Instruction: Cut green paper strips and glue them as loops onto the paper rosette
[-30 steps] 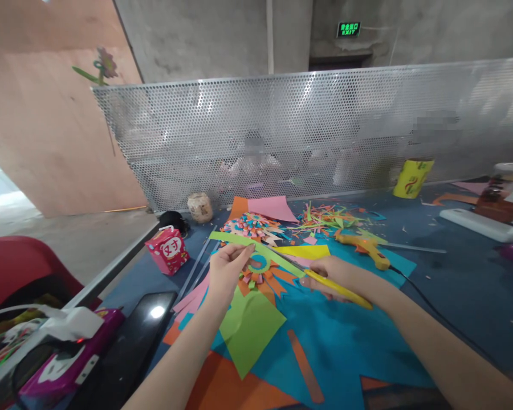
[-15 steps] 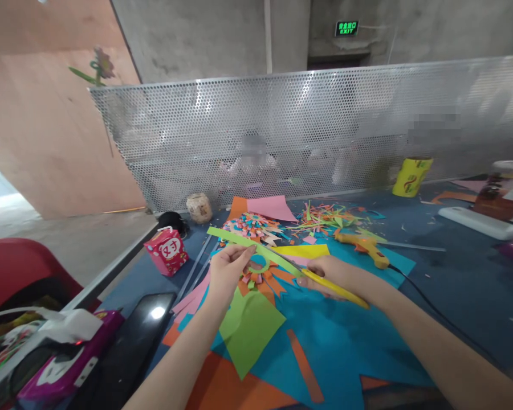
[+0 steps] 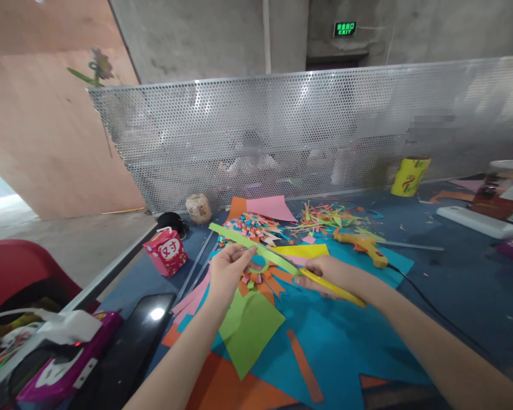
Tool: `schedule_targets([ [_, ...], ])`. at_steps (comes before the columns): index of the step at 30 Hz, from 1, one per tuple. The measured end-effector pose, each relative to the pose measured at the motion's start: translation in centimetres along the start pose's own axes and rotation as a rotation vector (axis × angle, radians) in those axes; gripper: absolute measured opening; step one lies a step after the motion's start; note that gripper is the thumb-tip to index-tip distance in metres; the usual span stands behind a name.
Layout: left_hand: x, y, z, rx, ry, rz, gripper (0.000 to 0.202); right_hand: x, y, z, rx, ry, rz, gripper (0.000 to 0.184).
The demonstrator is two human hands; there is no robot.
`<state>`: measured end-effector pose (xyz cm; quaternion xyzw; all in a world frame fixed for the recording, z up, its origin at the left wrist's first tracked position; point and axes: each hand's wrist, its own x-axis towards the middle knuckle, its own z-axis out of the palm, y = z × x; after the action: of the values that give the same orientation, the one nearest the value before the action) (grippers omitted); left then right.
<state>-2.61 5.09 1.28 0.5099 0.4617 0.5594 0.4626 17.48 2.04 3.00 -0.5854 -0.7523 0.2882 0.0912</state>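
Observation:
My left hand [image 3: 227, 272] pinches a long light-green paper strip [image 3: 235, 238] that slants up to the left above the table. My right hand [image 3: 327, 274] is closed on yellow-handled scissors [image 3: 336, 289] whose blades meet the strip near its right end. Beneath both hands lies a layered paper flower [image 3: 260, 277] in orange, pink and blue, on sheets of blue paper [image 3: 337, 347], green paper [image 3: 250, 330] and orange paper [image 3: 222, 387].
A yellow glue gun [image 3: 365, 246] with a black cord lies behind my right hand, beside a heap of paper scraps [image 3: 325, 216]. A red carton [image 3: 166, 250], a black phone [image 3: 132, 336], a yellow roll [image 3: 406, 176] and a perforated metal screen [image 3: 308, 131] ring the table.
Both hands and the strip hold almost the same place; the strip's far end has shifted very slightly and the scissors sit a little further along it.

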Motion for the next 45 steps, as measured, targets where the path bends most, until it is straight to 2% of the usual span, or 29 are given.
schedule_targets([
  [3,0.0,-0.01,-0.06,-0.002,-0.011,-0.001,0.033,0.02,-0.08,0.04,-0.015,-0.001,0.055,0.041],
  [11,-0.08,0.0,0.04,0.032,-0.028,0.007,0.028,-0.04,-0.13,0.23,-0.045,0.038,-0.045,0.04],
  [17,-0.08,0.03,0.02,0.041,-0.042,0.014,0.029,-0.23,-0.71,-0.12,-0.042,-0.006,0.056,0.038],
  [24,-0.25,0.12,0.13,0.018,-0.081,-0.007,0.03,-0.04,-0.27,0.12,-0.064,0.029,-0.024,0.039],
  [32,-0.19,0.02,0.05,0.029,-0.085,0.014,0.028,-0.48,-0.83,-0.18,0.015,0.014,0.031,0.035],
  [39,-0.27,0.19,0.09,0.04,-0.086,0.026,0.031,-0.02,-0.7,0.34,-0.04,0.047,-0.019,0.034],
  [45,-0.34,0.32,0.17,0.031,-0.103,0.026,0.029,-0.04,-0.69,0.38,-0.013,0.026,0.014,0.036],
])
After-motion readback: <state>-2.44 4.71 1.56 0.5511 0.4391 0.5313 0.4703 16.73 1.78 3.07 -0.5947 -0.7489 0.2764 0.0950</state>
